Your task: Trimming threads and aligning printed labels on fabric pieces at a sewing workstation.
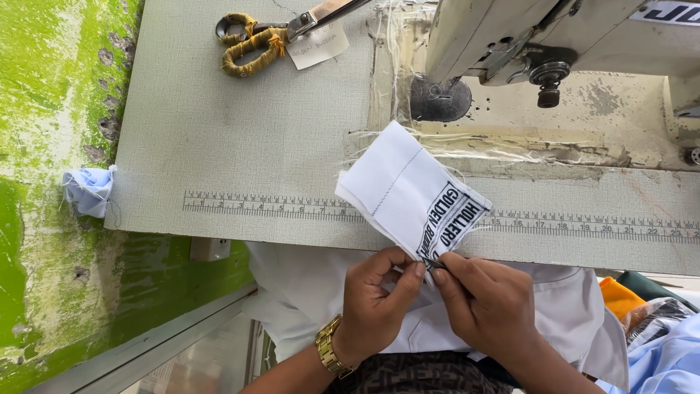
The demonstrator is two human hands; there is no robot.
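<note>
Sewing machine (pixel 554 36) — top cut off

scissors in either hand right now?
No: the scissors lie on the table by the sewing machine, while the left hand and right hand pinch the white fabric piece.

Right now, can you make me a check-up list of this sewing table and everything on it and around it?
Surface: grey textured table with a ruler strip printed along its front edge.
Job's things: white fabric piece with a stitched line and a black-printed label, lying over the table's front edge.
Clutter: scissors with cord-wrapped handles, a paper note, loose threads by the sewing machine.
Grippers: left hand and right hand both pinch the fabric's lower corner; a small dark tool seems to sit between the fingertips.
Cables: nothing seen.
Surroundings: green stained wall, blue cloth scrap, folded garments at the right.
</note>
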